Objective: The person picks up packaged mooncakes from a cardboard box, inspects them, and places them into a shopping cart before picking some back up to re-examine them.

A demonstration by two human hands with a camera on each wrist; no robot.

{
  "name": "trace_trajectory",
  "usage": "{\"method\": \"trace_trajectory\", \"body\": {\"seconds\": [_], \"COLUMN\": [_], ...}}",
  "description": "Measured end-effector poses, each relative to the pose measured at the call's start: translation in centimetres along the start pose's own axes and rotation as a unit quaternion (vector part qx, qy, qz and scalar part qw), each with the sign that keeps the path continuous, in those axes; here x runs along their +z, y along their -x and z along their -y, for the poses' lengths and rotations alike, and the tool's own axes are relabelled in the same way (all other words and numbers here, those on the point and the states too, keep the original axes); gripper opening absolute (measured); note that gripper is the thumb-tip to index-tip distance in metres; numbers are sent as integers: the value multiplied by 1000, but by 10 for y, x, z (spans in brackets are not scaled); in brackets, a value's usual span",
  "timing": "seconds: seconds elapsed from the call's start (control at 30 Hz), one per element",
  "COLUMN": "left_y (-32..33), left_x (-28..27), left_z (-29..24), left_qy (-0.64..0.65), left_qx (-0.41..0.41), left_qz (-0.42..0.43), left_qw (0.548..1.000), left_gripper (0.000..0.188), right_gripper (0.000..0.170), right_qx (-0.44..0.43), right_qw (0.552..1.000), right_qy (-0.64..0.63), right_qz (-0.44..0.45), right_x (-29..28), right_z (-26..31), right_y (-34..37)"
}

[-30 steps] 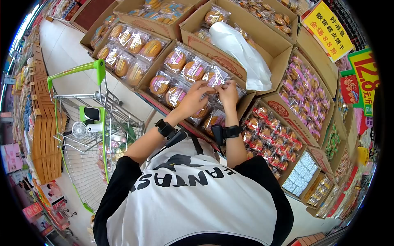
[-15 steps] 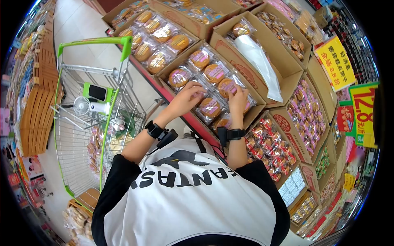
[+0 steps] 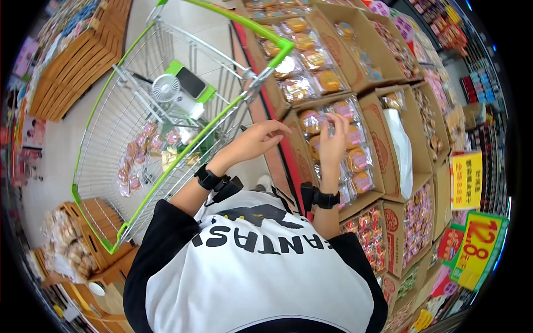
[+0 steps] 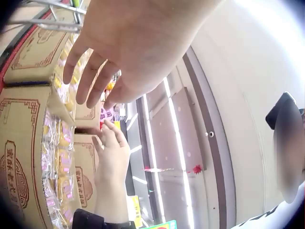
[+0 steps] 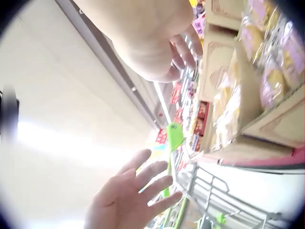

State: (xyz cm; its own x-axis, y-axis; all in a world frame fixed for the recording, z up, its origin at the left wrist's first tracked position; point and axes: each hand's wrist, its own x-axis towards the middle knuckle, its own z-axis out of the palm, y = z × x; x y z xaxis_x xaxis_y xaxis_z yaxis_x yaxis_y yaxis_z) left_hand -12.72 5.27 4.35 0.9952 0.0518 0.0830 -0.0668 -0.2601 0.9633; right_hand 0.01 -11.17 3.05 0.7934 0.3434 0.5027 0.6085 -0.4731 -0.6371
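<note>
My left hand (image 3: 255, 143) is held out between the shopping cart and the cake box, and its fingers (image 4: 90, 78) are spread and empty. Over the cardboard box (image 3: 302, 152) of wrapped round cakes (image 3: 355, 160) hovers my right hand (image 3: 334, 143), its fingers loosely bent. Nothing shows in its grasp in the right wrist view, where the hand (image 5: 152, 38) hangs above the level of the boxes. The cakes lie in rows in clear wrappers with pink print. Part of the near row is hidden behind the right hand and forearm.
On the left stands a shopping cart (image 3: 283, 53) with a green handle, holding a small white fan (image 3: 166, 87), a phone-like device (image 3: 191, 83) and several packaged goods (image 3: 136, 152). More boxes of wrapped snacks (image 3: 363, 236) line the right. A white plastic bag (image 3: 398, 150) lies in a neighbouring box.
Both hands have come off the cakes; the left has drawn back out of the box toward the cart. My view has turned left, bringing the cart nearer the middle.
</note>
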Motion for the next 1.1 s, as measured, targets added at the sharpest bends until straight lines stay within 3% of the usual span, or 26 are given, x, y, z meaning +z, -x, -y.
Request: {"method": "trace_trajectory", "body": {"seconds": [0.03, 0.1, 0.17, 0.2, 0.23, 0.3, 0.37, 0.43, 0.6, 0.73, 0.87, 0.97, 1.03, 1.1], "left_y": [10, 30, 53, 66, 79, 106, 133, 160, 219, 253, 273, 286, 292, 299], "left_x": [-10, -32, -55, -67, -78, -98, -118, -138, -184, -214, -243, -260, -269, -270], "left_z": [0, 1, -7, -10, -10, -1, 2, 12, 25, 32, 52, 85, 116, 158], "left_qy": [0, 22, 32, 23, 14, 16, 35, 49, 31, 19, 11, 20, 58, 81], "left_qx": [-4, -15, -33, -41, -50, -44, -101, -104, -100, -143, -177, -217, -309, -338], "left_qz": [-13, -40, -75, -99, -123, -166, -233, -277, -375, -417, -413, -420, -408, -413], "left_qw": [1000, 999, 996, 994, 991, 985, 966, 954, 921, 897, 893, 881, 857, 841], "left_gripper": [22, 22, 22, 22, 22, 23, 22, 22, 23, 23, 27, 28, 28, 28], "right_gripper": [14, 11, 11, 11, 11, 10, 10, 9, 12, 14, 15, 13, 14, 16], "right_qx": [-4, -56, -56, -115, -121, -147, -172, -188, -272, -258, -211, -161, -157, -150], "right_qw": [995, 991, 973, 967, 963, 930, 913, 870, 790, 746, 727, 726, 723, 720], "right_qy": [-95, -118, -184, -190, -196, -271, -286, -320, -322, -294, -305, -311, -288, -264], "right_qz": [22, 36, 127, 125, 136, 200, 235, 325, 446, 539, 578, 592, 608, 623], "right_x": [9, 25, 34, 49, 60, 80, 97, 115, 167, 202, 230, 260, 274, 290], "right_z": [19, 56, 97, 104, 116, 144, 171, 196, 236, 259, 275, 273, 274, 269], "right_y": [-2, -5, -4, -3, 0, 6, 13, 22, 43, 54, 61, 72, 74, 78]}}
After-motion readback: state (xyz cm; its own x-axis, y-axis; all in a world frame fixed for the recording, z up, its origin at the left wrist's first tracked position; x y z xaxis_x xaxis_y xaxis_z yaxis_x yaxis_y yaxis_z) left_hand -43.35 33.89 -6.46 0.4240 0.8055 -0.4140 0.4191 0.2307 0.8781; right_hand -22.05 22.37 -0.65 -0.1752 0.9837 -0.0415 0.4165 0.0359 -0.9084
